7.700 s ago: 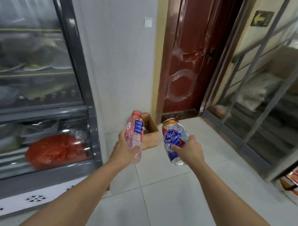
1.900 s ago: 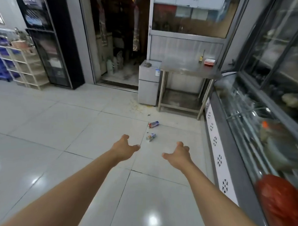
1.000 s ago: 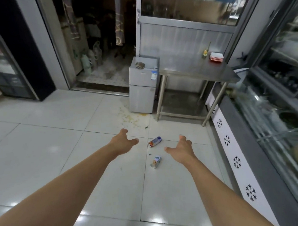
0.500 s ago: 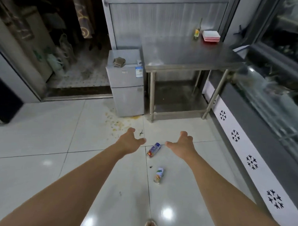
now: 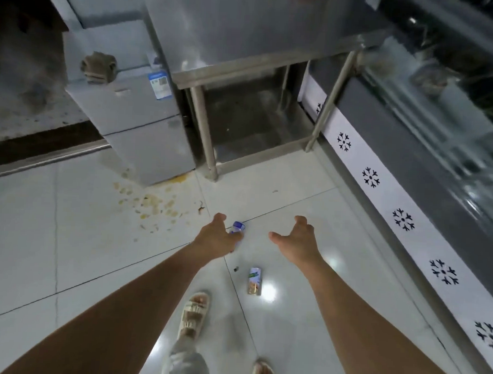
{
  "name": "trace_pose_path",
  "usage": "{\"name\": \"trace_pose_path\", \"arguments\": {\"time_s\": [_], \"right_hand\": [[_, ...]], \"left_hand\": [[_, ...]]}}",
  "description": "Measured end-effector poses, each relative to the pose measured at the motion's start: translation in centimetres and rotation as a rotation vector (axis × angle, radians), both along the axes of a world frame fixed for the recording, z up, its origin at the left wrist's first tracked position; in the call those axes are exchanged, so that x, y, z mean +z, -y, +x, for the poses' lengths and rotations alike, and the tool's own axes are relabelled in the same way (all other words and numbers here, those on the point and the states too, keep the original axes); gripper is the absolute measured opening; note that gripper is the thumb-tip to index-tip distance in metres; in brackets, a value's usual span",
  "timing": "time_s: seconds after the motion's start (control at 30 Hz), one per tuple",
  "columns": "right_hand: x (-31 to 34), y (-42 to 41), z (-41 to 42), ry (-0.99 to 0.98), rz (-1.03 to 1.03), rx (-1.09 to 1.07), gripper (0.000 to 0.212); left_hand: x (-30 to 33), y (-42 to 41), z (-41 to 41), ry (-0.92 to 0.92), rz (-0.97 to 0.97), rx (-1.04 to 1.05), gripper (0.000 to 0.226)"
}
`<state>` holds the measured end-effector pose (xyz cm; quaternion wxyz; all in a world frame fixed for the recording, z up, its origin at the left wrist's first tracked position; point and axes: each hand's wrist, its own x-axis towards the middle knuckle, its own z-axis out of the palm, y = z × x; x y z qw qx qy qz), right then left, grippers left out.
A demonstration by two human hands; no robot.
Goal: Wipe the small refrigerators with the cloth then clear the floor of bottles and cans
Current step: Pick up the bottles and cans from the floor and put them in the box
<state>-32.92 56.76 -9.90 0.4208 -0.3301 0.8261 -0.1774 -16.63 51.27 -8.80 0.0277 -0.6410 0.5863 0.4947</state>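
A small bottle with a blue cap point(image 5: 237, 226) lies on the white tile floor; my left hand point(image 5: 216, 240) hovers over it and hides most of it, fingers apart, holding nothing. My right hand point(image 5: 296, 241) is open beside it to the right, palm turned inward. A green and white can point(image 5: 254, 280) lies on the floor below and between my hands. A small grey refrigerator point(image 5: 130, 108) stands at the upper left with a crumpled brown cloth point(image 5: 98, 67) on its top.
A steel table point(image 5: 246, 31) stands right of the refrigerator, its legs point(image 5: 205, 139) on the floor. A glass display counter with a snowflake-patterned base point(image 5: 402, 219) runs along the right. Yellowish spill marks point(image 5: 151, 205) lie before the refrigerator. My sandalled feet point(image 5: 191, 314) are below.
I have stepped closer and looked further down. My left hand has come over the blue-capped bottle, and the can now lies nearer my feet. Both hands remain empty.
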Motion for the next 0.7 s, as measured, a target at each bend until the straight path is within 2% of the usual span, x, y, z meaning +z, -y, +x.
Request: {"name": "trace_pose_path", "arguments": {"time_s": [0.2, 0.37, 0.5, 0.7], "right_hand": [[-7.3, 4.1, 0.6, 0.021, 0.112, -0.219, 0.076], [-15.4, 5.5, 1.3, 0.064, 0.175, -0.326, 0.075], [-23.6, 5.0, 1.6, 0.063, 0.23, -0.374, 0.069], [-39.1, 2.5, 2.5, 0.046, 0.319, -0.387, 0.07]], "left_hand": [[-7.5, 7.6, -1.0, 0.067, 0.038, -0.19, 0.06], [-15.2, 9.8, -2.1, 0.113, 0.035, -0.341, 0.063], [-23.5, 9.9, -2.8, 0.131, 0.066, -0.418, 0.063], [-38.2, 8.7, -3.4, 0.159, 0.123, -0.474, 0.063]]}}
